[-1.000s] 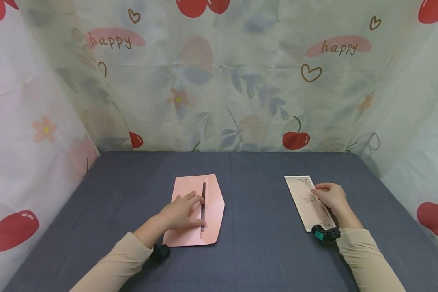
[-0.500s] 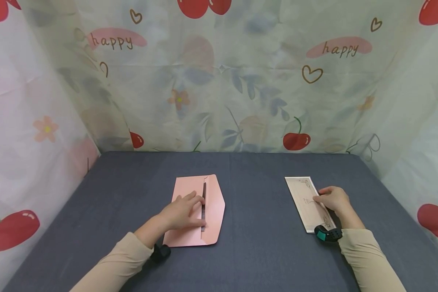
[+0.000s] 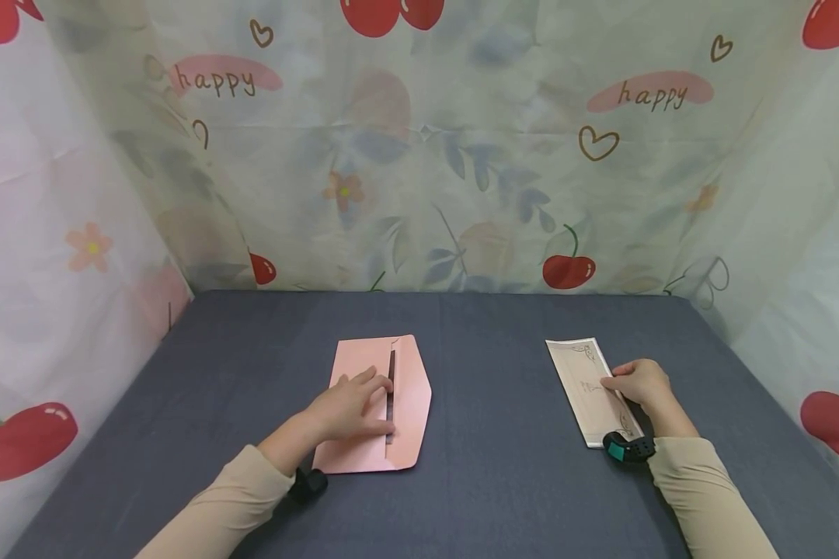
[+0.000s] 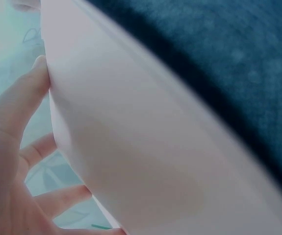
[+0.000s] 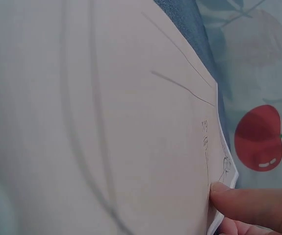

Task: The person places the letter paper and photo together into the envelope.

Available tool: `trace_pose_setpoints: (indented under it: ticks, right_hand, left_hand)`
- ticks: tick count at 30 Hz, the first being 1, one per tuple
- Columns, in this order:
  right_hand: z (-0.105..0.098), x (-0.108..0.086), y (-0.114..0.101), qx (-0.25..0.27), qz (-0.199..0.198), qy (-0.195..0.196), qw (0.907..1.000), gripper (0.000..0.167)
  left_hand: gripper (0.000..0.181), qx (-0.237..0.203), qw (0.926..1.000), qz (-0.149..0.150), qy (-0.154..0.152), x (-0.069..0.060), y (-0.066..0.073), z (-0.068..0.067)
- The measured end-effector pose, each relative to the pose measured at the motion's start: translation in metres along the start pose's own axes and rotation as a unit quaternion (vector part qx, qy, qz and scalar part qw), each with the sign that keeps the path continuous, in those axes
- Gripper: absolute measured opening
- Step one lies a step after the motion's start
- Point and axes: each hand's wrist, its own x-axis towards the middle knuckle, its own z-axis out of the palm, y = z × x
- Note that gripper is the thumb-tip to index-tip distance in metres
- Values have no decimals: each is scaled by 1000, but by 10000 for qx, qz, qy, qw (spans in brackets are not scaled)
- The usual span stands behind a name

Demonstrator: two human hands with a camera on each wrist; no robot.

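Your left hand [image 3: 349, 405] lies on the pink envelope [image 3: 365, 355], fingers spread wide, thumb and index tips at the mouth edge. Left wrist view agrees: digits splayed along the panel edge. Looks like light steadying rather than a grip. The flap [image 3: 414, 404] is folded out flat, just past those fingertips on the side toward your right hand; the dark slit [image 3: 391, 365] shows the mouth gaping a little.

Your right hand [image 3: 645, 384] has the cream printed card [image 3: 587, 396] in a narrow pinch, thumb on the printed face, at the long edge nearer that hand. Card extends from the pinch toward your left hand, near the surface [image 3: 489, 404]; can't tell if it's fully lifted.

Progress, my read: envelope open, card gripped, so prep looks done. Card is outside, well apart from the envelope. If this is a stuffing job, you've left: bring card across, feed it in at the mouth, fold the flap. Can't rule out unpacking from this moment alone; then little remains but setting the card down.
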Motion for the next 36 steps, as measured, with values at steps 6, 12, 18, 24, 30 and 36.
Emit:
trace_pose_setpoints:
  ticks: [6, 12, 18, 24, 30, 36]
  right_hand:
    - [-2, -5, 0, -36, -120, -136, 9998, 32]
    - [-2, -6, 1, 121, -282, -124, 9995, 26]
    - [-4, -7, 1, 415, -381, -434, 9975, 25]
    - [-7, -7, -1, 646, -457, -709, 9943, 32]
    - [-10, -8, -3, 734, -570, -874, 9918, 40]
    - [-11, -6, -4, 913, -654, -893, 9897, 43]
  left_hand:
    - [51, -5, 10000, -3, 2, -1, 0, 0]
    - [52, -11, 10000, 0, 6, -1, 0, 1]
    - [51, -14, 10000, 25, 6, -1, -1, 1]
    - [51, 22, 10000, 91, 8, -3, 0, 1]
    - [52, 54, 10000, 76, 5, -2, -1, 2]
    - [52, 59, 10000, 59, 5, -1, -2, 1]
